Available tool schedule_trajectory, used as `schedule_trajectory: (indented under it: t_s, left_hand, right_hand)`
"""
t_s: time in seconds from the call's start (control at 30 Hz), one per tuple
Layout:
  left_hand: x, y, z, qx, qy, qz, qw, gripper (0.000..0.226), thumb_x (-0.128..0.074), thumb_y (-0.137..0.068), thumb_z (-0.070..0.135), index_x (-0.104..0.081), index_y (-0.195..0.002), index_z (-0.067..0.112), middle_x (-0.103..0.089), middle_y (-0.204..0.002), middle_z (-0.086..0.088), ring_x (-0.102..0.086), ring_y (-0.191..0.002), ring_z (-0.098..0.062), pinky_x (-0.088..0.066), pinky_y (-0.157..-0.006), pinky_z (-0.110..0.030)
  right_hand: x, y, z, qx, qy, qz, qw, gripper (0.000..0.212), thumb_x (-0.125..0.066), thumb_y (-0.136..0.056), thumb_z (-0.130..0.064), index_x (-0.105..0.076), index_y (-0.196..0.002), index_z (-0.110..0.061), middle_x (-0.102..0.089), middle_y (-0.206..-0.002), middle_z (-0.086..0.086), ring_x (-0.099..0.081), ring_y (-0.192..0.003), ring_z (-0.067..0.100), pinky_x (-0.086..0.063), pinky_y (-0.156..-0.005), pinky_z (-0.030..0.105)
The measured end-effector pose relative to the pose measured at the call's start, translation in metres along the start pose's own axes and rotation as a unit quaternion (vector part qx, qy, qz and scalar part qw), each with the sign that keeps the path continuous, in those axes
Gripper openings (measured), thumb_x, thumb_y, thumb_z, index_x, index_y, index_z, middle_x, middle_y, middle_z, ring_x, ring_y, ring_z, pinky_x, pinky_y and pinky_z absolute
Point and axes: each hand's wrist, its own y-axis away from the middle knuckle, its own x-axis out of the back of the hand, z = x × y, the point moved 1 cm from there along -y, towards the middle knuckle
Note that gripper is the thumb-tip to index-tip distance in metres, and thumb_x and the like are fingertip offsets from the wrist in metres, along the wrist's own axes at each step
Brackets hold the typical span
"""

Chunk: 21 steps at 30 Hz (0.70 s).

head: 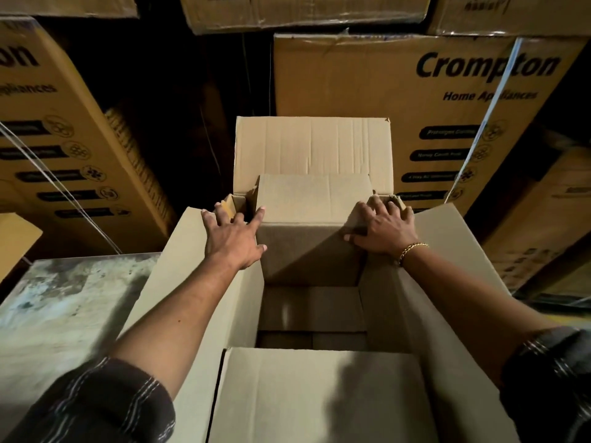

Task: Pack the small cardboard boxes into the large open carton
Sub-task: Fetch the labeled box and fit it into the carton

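Pressing with fingers spread, the left hand and right hand flatten on either side of one small box, grasping nothing, at the far end of one large carton; two more boxes lie dimly below.

Readable print, as I log it from the head view:

1. Stacked carton, right of centre behind the open one: "Crompton" in large black letters, "Home Appliances" beneath, partly crossed by a strap. Black label bars lower down, wording too small to read.
2. Stacked carton, left edge: fragments "on" and "pliances". Label bars illegible.
3. Top-row cartons: cut-off print, unreadable.
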Motion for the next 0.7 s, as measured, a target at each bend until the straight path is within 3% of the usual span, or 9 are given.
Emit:
schedule_trajectory:
  t_s: [0.13,0.2,0.27,0.33,0.4,0.47,0.57,0.63,0.7]
  left_hand:
    - [0.003,0.006,-0.006,-0.002,0.001,-0.008,1.000,0.089,-0.037,-0.087,0.075,0.001,-0.158,0.036,-0.032,-0.159,-0.011,-0.008,-0.148,-0.048,-0.009,-0.112,-0.070]
    - [0.007,0.014,-0.008,-0.015,0.003,-0.013,1.000,0.090,-0.035,-0.085,0.077,-0.004,-0.158,0.034,-0.024,-0.162,-0.012,-0.007,-0.150,-0.042,-0.009,-0.113,-0.068]
    - [0.012,0.030,-0.009,-0.039,-0.010,-0.012,0.999,0.090,-0.032,-0.085,0.079,-0.011,-0.159,0.032,-0.015,-0.165,-0.011,-0.006,-0.152,-0.037,-0.008,-0.113,-0.068]
    - [0.017,0.056,-0.011,-0.072,-0.018,-0.016,0.997,0.090,-0.030,-0.084,0.081,-0.019,-0.158,0.031,-0.009,-0.166,-0.010,-0.003,-0.152,-0.034,-0.005,-0.114,-0.068]
    - [0.024,0.088,-0.012,-0.103,-0.008,-0.055,0.993,0.093,-0.031,-0.081,0.084,-0.023,-0.157,0.032,-0.004,-0.167,-0.009,0.002,-0.153,-0.032,0.000,-0.115,-0.068]
    - [0.036,0.124,-0.015,-0.124,0.023,-0.118,0.985,0.098,-0.031,-0.076,0.089,-0.022,-0.157,0.034,0.002,-0.167,-0.007,0.008,-0.153,-0.029,0.006,-0.116,-0.066]
    - [0.059,0.182,-0.025,-0.148,0.106,-0.216,0.959,0.115,-0.024,-0.060,0.102,-0.018,-0.157,0.039,0.007,-0.167,-0.001,0.014,-0.153,-0.023,0.012,-0.117,-0.061]
    - [0.073,0.223,-0.036,-0.165,0.163,-0.250,0.940,0.123,-0.017,-0.050,0.106,-0.017,-0.156,0.043,0.009,-0.167,0.005,0.017,-0.152,-0.020,0.014,-0.118,-0.058]
    - [0.080,0.261,-0.046,-0.178,0.199,-0.259,0.928,0.129,-0.015,-0.042,0.109,-0.014,-0.155,0.047,0.011,-0.166,0.009,0.021,-0.151,-0.017,0.015,-0.118,-0.056]
  right_hand:
    - [0.008,0.053,-0.015,0.099,-0.010,0.080,0.992,0.065,-0.052,-0.091,-0.061,-0.044,-0.145,-0.025,-0.033,-0.160,0.005,-0.033,-0.144,0.029,-0.028,-0.116,0.051]
    - [0.013,0.084,-0.015,0.132,-0.088,-0.032,0.987,0.050,-0.054,-0.094,-0.058,-0.057,-0.132,-0.025,-0.060,-0.131,0.002,-0.058,-0.118,0.023,-0.048,-0.094,0.035]
    - [0.019,0.116,-0.015,0.116,-0.205,-0.208,0.949,0.040,-0.055,-0.098,-0.053,-0.068,-0.114,-0.019,-0.073,-0.101,0.002,-0.069,-0.090,0.021,-0.053,-0.076,0.030]
    - [0.028,0.145,-0.016,0.092,-0.266,-0.327,0.902,0.042,-0.052,-0.101,-0.047,-0.072,-0.107,-0.011,-0.075,-0.085,0.002,-0.070,-0.074,0.016,-0.055,-0.073,0.029]
    - [0.042,0.169,-0.012,0.083,-0.268,-0.353,0.893,0.043,-0.049,-0.101,-0.051,-0.073,-0.091,-0.016,-0.067,-0.070,-0.007,-0.061,-0.067,0.010,-0.050,-0.068,0.024]
    - [0.055,0.192,-0.005,0.082,-0.293,-0.378,0.874,0.047,-0.051,-0.097,-0.059,-0.069,-0.081,-0.018,-0.064,-0.074,-0.004,-0.056,-0.074,0.013,-0.046,-0.071,0.023]
    - [0.067,0.232,0.001,0.092,-0.315,-0.460,0.825,0.046,-0.062,-0.088,-0.061,-0.076,-0.095,-0.018,-0.070,-0.094,0.006,-0.064,-0.088,0.019,-0.050,-0.085,0.030]
    - [0.071,0.264,-0.005,0.146,-0.213,-0.449,0.855,0.049,-0.066,-0.088,-0.059,-0.070,-0.117,-0.020,-0.069,-0.116,0.001,-0.064,-0.103,0.014,-0.049,-0.091,0.028]
    - [0.073,0.296,-0.010,0.141,-0.097,-0.420,0.891,0.078,-0.065,-0.076,-0.075,-0.051,-0.140,-0.033,-0.054,-0.143,-0.008,-0.053,-0.125,0.013,-0.043,-0.103,0.031]
